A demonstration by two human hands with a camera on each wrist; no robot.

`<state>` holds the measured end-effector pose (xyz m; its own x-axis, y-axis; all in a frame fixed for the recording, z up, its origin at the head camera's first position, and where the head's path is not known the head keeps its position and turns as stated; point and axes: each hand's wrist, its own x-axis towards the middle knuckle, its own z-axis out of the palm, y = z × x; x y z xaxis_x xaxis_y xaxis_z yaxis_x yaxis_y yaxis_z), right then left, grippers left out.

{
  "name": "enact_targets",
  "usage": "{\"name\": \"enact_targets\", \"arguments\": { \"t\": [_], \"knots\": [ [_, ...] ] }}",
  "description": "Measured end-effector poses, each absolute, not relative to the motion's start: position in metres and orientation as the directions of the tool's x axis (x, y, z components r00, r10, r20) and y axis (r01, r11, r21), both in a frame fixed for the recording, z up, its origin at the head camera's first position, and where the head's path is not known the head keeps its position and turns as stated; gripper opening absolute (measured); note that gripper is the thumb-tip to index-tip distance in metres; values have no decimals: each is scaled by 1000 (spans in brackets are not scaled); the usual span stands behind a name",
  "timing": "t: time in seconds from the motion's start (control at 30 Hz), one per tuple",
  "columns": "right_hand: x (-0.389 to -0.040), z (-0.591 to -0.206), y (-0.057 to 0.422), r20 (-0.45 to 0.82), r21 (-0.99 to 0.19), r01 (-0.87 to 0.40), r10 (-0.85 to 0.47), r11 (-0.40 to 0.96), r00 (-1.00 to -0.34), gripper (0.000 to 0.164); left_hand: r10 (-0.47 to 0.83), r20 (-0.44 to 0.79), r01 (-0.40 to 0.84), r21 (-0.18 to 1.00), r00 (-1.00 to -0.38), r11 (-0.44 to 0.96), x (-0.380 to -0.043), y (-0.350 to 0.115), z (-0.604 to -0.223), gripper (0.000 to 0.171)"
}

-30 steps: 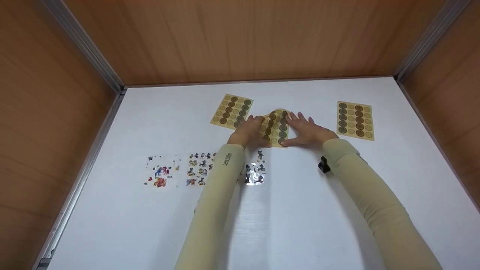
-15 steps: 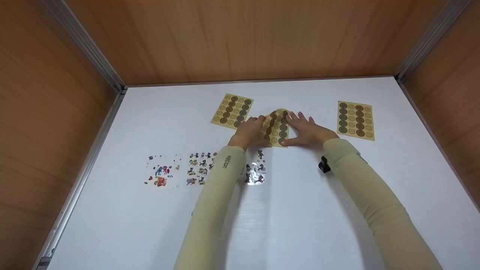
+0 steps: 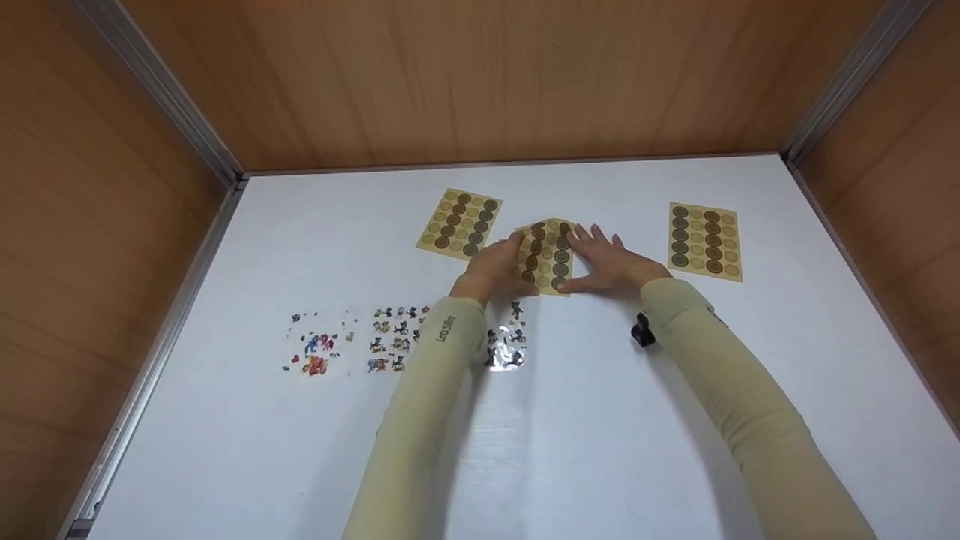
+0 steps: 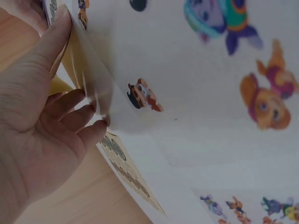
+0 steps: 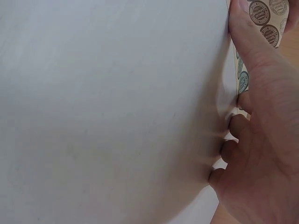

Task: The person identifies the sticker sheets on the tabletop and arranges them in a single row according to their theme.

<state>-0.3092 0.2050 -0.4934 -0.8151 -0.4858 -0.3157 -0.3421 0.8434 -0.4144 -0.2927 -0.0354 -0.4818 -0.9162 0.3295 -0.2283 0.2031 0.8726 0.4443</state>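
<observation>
In the head view, a yellow sheet of round stickers (image 3: 546,255) lies between my two hands, its far edge bowed up. My left hand (image 3: 489,268) holds its left side; in the left wrist view the thumb (image 4: 55,39) is on top, with curled fingers (image 4: 74,119) at the edge below. Spread along the right side is my right hand (image 3: 609,264), thumb at the near corner and fingertips at the far one. The right wrist view shows its fingertips (image 5: 229,149) down on the white surface beside the sheet.
Similar yellow sheets lie at the back left (image 3: 459,223) and right (image 3: 703,241). Clear character sticker sheets lie in front: one at left (image 3: 319,345), others (image 3: 390,337) partly under my left sleeve. A small black object (image 3: 642,330) shows beside the right sleeve. Wooden panels (image 3: 480,82) wall the table.
The sheet's left part looks slightly flatter, with its far left corner now showing. Both hands stay in nearly the same place; the whole head view has shifted a little.
</observation>
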Motion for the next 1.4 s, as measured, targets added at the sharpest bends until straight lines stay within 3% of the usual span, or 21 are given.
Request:
{"name": "enact_targets", "arguments": {
  "t": [0.57,0.8,1.13,1.4],
  "knots": [
    [-308,-496,204,-299,-430,-351,-498,832,-814,111,324,-240,198,431,-915,880,-293,-35,-483,110],
    [-307,-495,205,-307,-429,-335,-485,838,-819,111,336,-221,189,500,-916,845,-293,-33,-478,113],
    [-310,-494,205,-319,-399,-343,-479,850,-818,111,353,-189,191,568,-917,801,-299,-29,-469,94],
    [-309,-494,204,-319,-391,-341,-473,855,-821,111,233,-210,5,733,-950,680,-298,-23,-461,88]
  ]
}}
